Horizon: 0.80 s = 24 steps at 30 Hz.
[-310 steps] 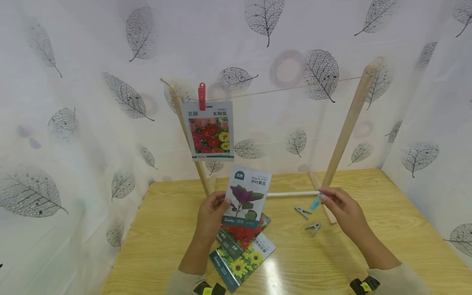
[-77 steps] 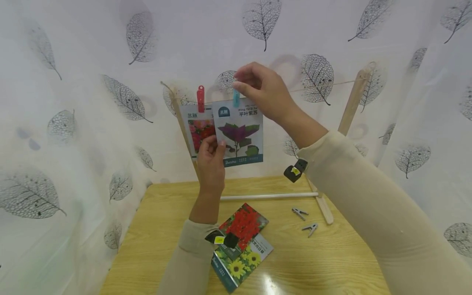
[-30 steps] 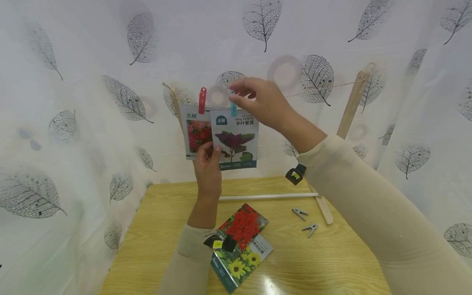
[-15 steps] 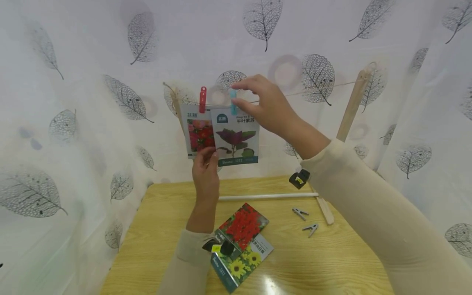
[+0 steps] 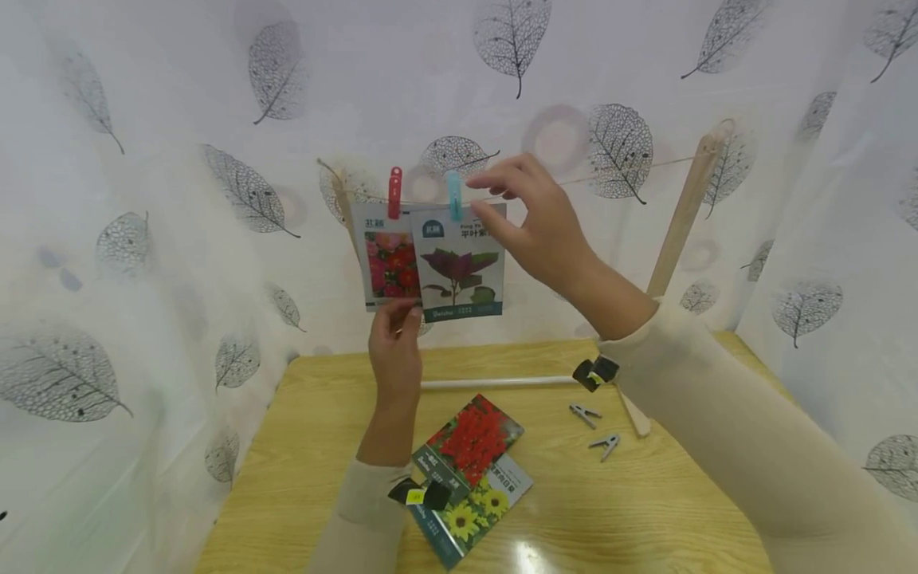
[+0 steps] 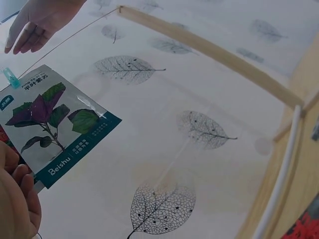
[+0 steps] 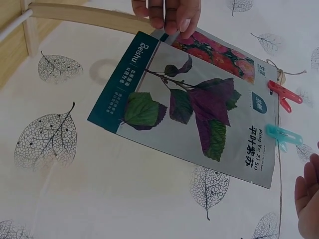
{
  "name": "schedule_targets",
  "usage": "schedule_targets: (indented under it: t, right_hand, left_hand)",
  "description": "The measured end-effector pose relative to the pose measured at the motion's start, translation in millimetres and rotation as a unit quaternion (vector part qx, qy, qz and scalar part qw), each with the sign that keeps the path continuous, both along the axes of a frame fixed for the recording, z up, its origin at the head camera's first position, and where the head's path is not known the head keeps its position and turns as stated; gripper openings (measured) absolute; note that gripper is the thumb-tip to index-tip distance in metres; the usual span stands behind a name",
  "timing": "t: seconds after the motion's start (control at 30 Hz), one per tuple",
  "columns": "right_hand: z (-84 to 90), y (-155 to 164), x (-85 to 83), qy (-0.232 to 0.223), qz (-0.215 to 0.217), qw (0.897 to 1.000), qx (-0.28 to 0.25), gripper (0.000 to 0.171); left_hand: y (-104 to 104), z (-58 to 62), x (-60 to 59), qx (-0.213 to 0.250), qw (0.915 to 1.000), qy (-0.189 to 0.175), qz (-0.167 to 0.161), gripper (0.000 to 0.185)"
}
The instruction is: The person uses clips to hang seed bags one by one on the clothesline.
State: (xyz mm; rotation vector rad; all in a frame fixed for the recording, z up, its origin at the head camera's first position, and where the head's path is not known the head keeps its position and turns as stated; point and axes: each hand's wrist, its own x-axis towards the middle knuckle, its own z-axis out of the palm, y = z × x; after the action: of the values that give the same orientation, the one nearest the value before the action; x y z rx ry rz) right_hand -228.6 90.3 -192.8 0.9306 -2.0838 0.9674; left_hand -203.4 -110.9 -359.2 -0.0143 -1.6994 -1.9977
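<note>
While the purple-leaf packet [image 5: 460, 261] hangs from the blue peg [image 5: 454, 196] on the string [image 5: 617, 170], the right hand [image 5: 534, 219] hovers beside it, fingers loosely spread. In the right wrist view, the left hand [image 7: 167, 12] pinches the packet's bottom corner; best let go gently, without tugging.

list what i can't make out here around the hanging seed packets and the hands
- Flower packet: right part covered by the purple-leaf packet in the head view.
- Left hand: whether it pinches that packet's bottom corner; fingers overlap there, and the left wrist view cuts the hand at the edge.
- Sunflower packet on the table: half under the red-flower packet.
- Small print on all packets: too small.
</note>
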Motion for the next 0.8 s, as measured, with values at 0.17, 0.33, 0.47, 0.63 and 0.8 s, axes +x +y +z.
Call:
schedule_targets:
  t: [0.17,0.33,0.47,0.63,0.8]
  right_hand:
    - [-10.7,6.3,2.8,0.031,0.022,0.999,-0.025,0.024]
    - [-21.3,12.0,5.9,0.03,0.038,0.998,-0.044,0.021]
    - [-28.8,16.6,9.6,0.017,0.039,0.998,-0.055,0.021]
    - [-40.5,23.8,14.6,-0.005,0.035,0.997,-0.064,0.021]
    - [-51.1,29.3,19.0,-0.015,0.04,0.996,-0.073,0.021]
  left_hand:
    - [-0.1,-0.4,5.2,0.007,0.9999,0.008,-0.01,0.018]
    - [-0.2,-1.0,10.4,0.034,0.9984,0.029,-0.033,0.013]
    - [-1.5,-2.3,14.0,0.028,0.9985,0.028,-0.038,0.012]
    - [-4.2,-4.8,18.6,0.015,0.999,0.011,-0.041,0.013]
    - [-7.6,-9.7,23.1,-0.005,0.9992,-0.011,-0.039,0.015]
